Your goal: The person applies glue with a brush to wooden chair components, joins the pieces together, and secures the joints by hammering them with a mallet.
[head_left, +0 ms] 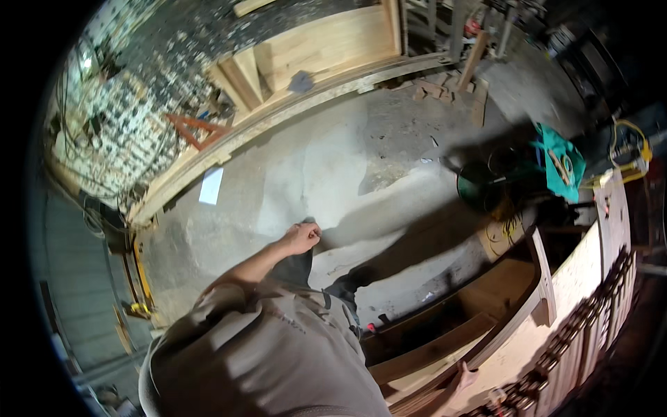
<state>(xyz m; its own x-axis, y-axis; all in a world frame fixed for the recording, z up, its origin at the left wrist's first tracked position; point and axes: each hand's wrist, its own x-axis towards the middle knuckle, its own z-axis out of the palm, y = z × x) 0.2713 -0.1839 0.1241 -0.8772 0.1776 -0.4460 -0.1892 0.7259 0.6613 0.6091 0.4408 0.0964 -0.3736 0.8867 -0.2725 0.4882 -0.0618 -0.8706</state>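
Observation:
My left hand (303,238) hangs over the concrete floor with its fingers curled closed; whether anything is inside them is hidden. Low on the right, my right hand (466,377) lies by the long edge of a wooden frame (506,336), touching or very close to it. Its fingers look spread, though they are small and partly in shade. The frame is open-topped, with a wooden board (445,340) and dark hollows inside it. Beyond it lies a pale wooden surface (566,288).
A row of dark metal clamps or chain (556,358) runs along the right. A green cloth (561,163) hangs beyond the frame. Wood offcuts (434,89) lie on the floor near a long wooden bench edge (278,118). An orange triangular frame (196,132) and a white sheet (210,185) are at left.

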